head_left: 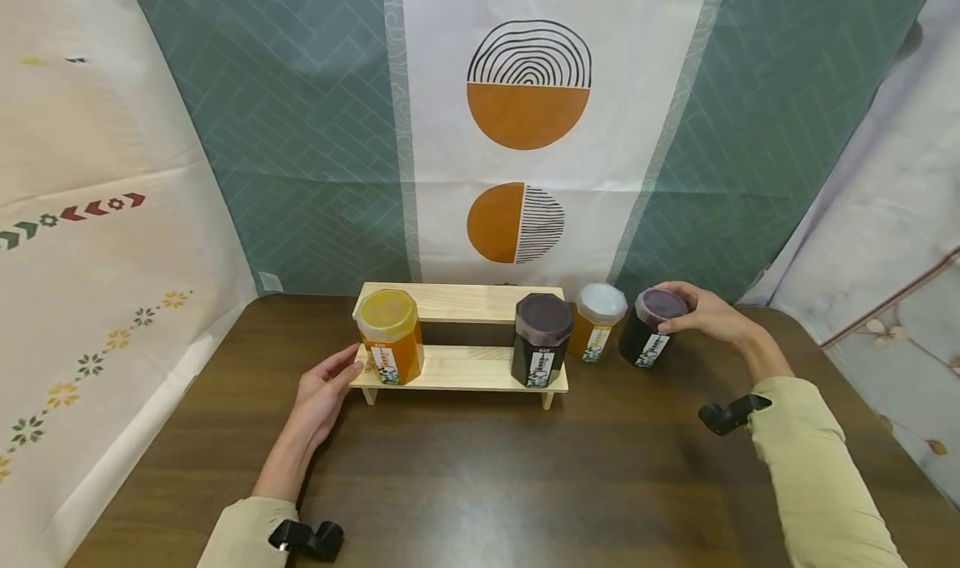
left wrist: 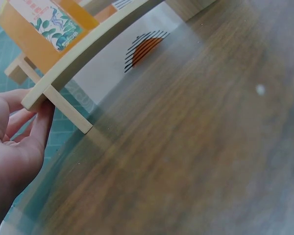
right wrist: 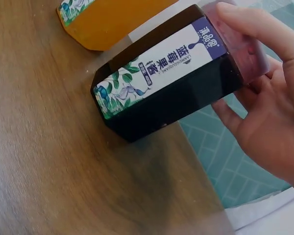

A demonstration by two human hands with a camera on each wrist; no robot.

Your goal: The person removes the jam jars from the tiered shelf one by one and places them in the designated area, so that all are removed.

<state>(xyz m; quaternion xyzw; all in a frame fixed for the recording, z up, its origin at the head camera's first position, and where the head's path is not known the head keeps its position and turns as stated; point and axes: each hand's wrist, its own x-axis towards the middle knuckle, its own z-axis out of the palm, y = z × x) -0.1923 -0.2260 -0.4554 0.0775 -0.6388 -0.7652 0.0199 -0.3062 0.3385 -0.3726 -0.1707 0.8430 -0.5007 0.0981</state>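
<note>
A two-tier wooden shelf stands on the table. On its lower step sit a jar of orange contents with a yellow lid at the left and a dark jam jar at the right. My left hand holds the lower board's left end, thumb above and fingers beneath in the left wrist view. Right of the shelf, my right hand grips a blueberry jam jar by its purple lid. I cannot tell whether its base touches the table. Beside it is an amber jar with a white lid.
The brown wooden table spreads in front of the shelf. A green and white patterned cloth hangs behind it, and pale printed cloths line both sides. Dark wrist cameras are strapped at both sleeves.
</note>
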